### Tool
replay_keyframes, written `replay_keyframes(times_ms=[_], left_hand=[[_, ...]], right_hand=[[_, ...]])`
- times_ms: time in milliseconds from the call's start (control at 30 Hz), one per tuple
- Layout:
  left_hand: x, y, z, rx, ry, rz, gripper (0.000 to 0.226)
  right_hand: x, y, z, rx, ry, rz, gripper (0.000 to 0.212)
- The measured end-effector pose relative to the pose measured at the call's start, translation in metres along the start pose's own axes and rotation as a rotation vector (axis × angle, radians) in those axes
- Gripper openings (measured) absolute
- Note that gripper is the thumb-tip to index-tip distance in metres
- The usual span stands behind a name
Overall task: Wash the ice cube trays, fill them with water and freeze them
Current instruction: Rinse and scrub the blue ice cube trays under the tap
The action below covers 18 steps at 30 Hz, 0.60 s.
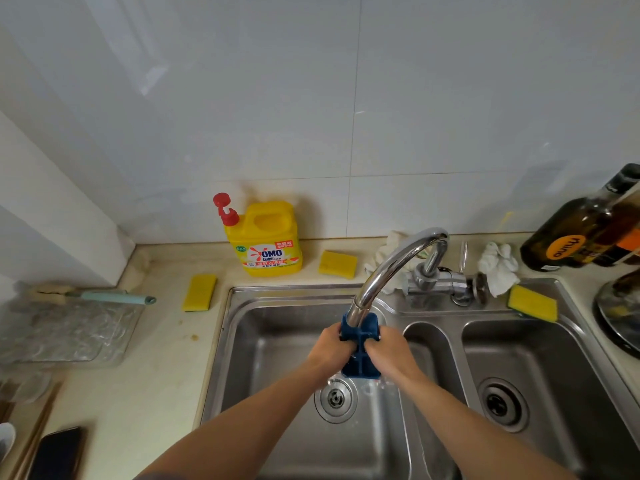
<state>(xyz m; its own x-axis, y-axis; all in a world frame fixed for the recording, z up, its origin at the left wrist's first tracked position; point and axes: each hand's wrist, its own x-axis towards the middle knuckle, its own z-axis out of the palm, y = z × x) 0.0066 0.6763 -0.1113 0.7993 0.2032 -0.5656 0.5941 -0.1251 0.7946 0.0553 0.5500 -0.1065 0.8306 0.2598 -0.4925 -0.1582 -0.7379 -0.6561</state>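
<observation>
A dark blue ice cube tray (360,365) is held over the left basin of the steel sink (277,341), right under the spout of the chrome faucet (388,268). My left hand (330,348) grips its left side and my right hand (389,351) grips its right side. Both hands cover the tray's middle, so only its top and bottom ends show. The drain (335,398) lies just below the tray, with water splashing near it.
A yellow dish soap bottle (265,237) stands behind the sink. Yellow sponges (200,292) (337,264) (532,303) lie around it. A brush (110,296) and a clear tray (65,334) lie at left, a phone (57,453) at lower left, dark bottles (585,230) at right.
</observation>
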Motion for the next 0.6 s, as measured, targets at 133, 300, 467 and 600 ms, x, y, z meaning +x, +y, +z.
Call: replay_keyframes(times_ms=[133, 300, 467, 600], left_hand=[[0.001, -0.002, -0.001, 0.01, 0.046, -0.042, 0.02], [0.002, -0.004, -0.004, 0.013, 0.078, -0.056, 0.018], [0.0, -0.002, -0.013, 0.028, 0.074, -0.009, 0.019], [-0.001, -0.002, -0.02, 0.132, 0.004, 0.029, 0.023]], right_hand=[[-0.001, -0.002, 0.007, -0.081, -0.009, -0.024, 0.02], [0.0, -0.005, 0.011, -0.024, -0.024, -0.004, 0.013], [0.001, -0.009, 0.005, 0.255, -0.049, -0.02, 0.024], [0.006, -0.009, -0.003, 0.37, -0.094, 0.045, 0.026]])
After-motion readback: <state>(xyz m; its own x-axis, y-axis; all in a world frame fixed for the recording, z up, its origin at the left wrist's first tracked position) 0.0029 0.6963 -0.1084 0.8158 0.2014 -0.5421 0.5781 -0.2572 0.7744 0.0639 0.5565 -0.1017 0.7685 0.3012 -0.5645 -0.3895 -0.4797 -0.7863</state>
